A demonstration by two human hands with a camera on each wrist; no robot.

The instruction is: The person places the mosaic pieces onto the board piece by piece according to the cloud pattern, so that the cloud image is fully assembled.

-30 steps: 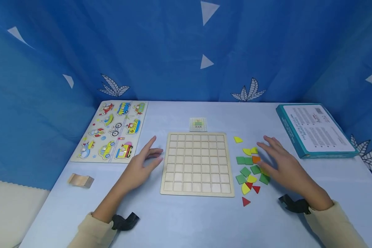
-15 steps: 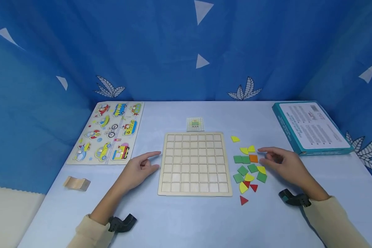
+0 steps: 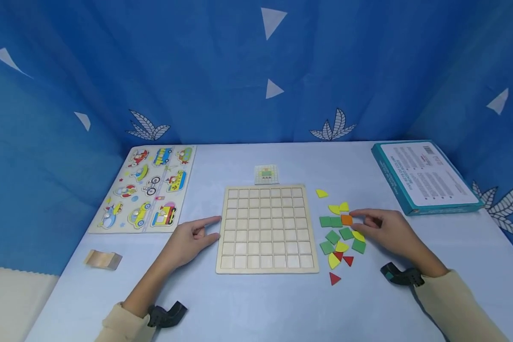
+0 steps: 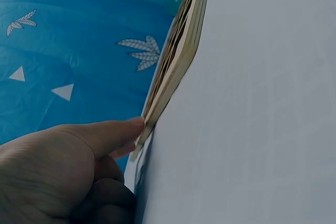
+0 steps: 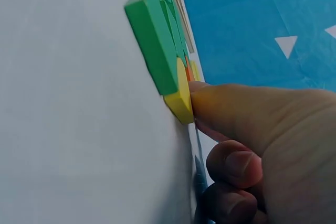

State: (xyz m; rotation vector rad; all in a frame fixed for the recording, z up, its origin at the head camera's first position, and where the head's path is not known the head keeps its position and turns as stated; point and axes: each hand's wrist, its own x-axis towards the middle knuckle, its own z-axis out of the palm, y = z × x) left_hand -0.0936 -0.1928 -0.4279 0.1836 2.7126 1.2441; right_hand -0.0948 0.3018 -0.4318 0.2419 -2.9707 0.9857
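An empty wooden grid board [image 3: 267, 228] lies in the middle of the table. My left hand [image 3: 209, 227] rests at its left edge, index finger straight and touching the rim; the left wrist view shows the thumb [image 4: 105, 132] against the board's edge [image 4: 178, 61]. Right of the board lies a loose pile of green, yellow and red pieces [image 3: 339, 237]. My right hand [image 3: 356, 220] pinches the orange square [image 3: 346, 219] between index finger and thumb. In the right wrist view the thumb [image 5: 231, 111] also touches a yellow piece [image 5: 180, 100] beside a green square [image 5: 152, 40].
A vehicle peg puzzle [image 3: 147, 187] lies at the left and a teal box [image 3: 423, 175] at the back right. A small pattern card [image 3: 266, 174] sits just behind the board. A wooden block [image 3: 102, 259] is near the left table edge. Blue curtains surround the table.
My right hand went from spread flat over the pieces to curled, its fingertips closing on the orange square. My left hand slid back a little, its index finger now at the board's edge.
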